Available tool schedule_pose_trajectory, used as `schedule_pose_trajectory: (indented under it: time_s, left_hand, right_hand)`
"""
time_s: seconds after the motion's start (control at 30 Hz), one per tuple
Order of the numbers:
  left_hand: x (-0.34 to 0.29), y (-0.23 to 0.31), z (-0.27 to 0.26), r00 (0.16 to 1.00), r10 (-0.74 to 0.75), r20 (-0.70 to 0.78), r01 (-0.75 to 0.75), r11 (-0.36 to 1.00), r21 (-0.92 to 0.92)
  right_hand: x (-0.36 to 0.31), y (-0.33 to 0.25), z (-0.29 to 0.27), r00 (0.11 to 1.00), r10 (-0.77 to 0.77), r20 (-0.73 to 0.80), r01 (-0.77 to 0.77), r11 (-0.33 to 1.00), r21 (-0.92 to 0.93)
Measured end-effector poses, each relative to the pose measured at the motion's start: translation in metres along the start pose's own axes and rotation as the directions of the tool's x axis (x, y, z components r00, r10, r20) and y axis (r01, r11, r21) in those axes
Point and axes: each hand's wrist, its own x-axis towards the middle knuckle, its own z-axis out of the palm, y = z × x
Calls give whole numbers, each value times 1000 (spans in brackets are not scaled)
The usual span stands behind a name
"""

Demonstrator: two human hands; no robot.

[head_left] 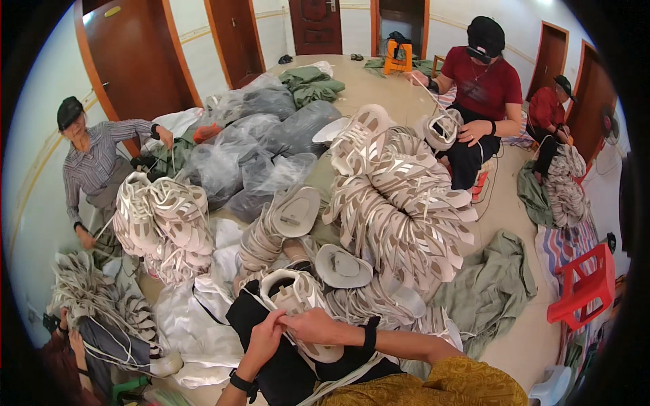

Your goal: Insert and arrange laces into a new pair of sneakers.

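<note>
A heap of grey plastic bags (254, 145) covers the floor on the far left side. On the right, nearer, a large curved stack of white-and-beige shoes (399, 216) fans out. A green cloth (494, 287) lies on the floor near right of this stack. A smaller stack of matching shoes (162, 223) stands on the left. Farther right, a red stool (583, 287) rests beside a striped sheet (572, 247).

The shoe (305, 298) in work is located at near centre, over the black-clad lap (288, 375), with its opening at the far end and its toe at the near end.

The right hand (318, 326) reaches in from the right and the left hand (265, 336) from the near left. The fingers of both hands are curled and meet above the shoe's lacing area, between opening and toe. Whether they pinch a lace cannot be determined. White laces (355, 375) trail on the near side. Each wrist carries a black band (370, 333).
</note>
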Motion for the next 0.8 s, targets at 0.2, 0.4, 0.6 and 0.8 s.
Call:
schedule_pose_trajectory:
  time_s: [0.2, 0.4, 0.6, 0.8]
  left_hand:
    - [-4, 3, 6, 999, -38, -20, 37, 998, -49]
    - [-31, 16, 13, 956, -289, -42, 260, 906, -335]
    - [-35, 12, 27, 976, -188, -112, 167, 970, -176]
    - [-34, -3, 14, 979, -49, -196, 25, 992, -123]
  right_hand:
    - [-2, 6, -8, 995, 34, 99, -42, 996, 80]
    - [-7, 7, -12, 998, -37, 42, 32, 991, 128]
    - [-14, 5, -16, 985, 55, 161, -74, 991, 112]
    - [-9, 23, -5, 992, 21, 121, -38, 990, 136]
